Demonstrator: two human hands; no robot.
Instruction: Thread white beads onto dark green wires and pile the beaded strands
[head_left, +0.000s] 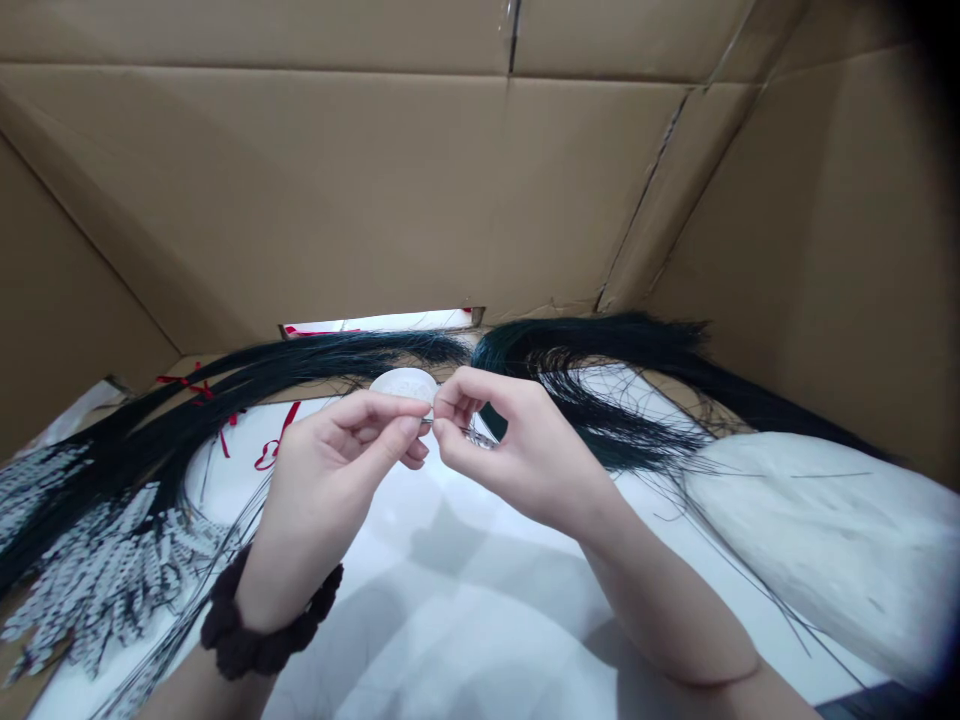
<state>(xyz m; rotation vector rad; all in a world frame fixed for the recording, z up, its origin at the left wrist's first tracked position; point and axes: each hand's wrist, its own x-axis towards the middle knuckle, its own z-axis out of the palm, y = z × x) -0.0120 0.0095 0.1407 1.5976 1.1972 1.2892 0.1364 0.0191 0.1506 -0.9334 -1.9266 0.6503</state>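
Note:
My left hand (pixel 341 455) and my right hand (pixel 510 440) meet fingertip to fingertip above the white work surface (pixel 480 600). Each hand pinches thumb against index finger at a tiny dark piece between them, too small to name. A silvery, beaded-looking bit (pixel 480 438) shows under my right hand's curled fingers. Just behind the fingertips is a small round white dish (pixel 403 385), its contents hardly visible. A dark scrunchie (pixel 262 620) circles my left wrist.
Bundles of long dark strands lie to the left (pixel 300 355) and right (pixel 637 335). Many strands with whitish speckled ends (pixel 127 560) spread at lower left, near a red ribbon (pixel 270 450). A white plastic bag (pixel 817 540) sits at right. Cardboard walls (pixel 337 190) enclose the back and sides.

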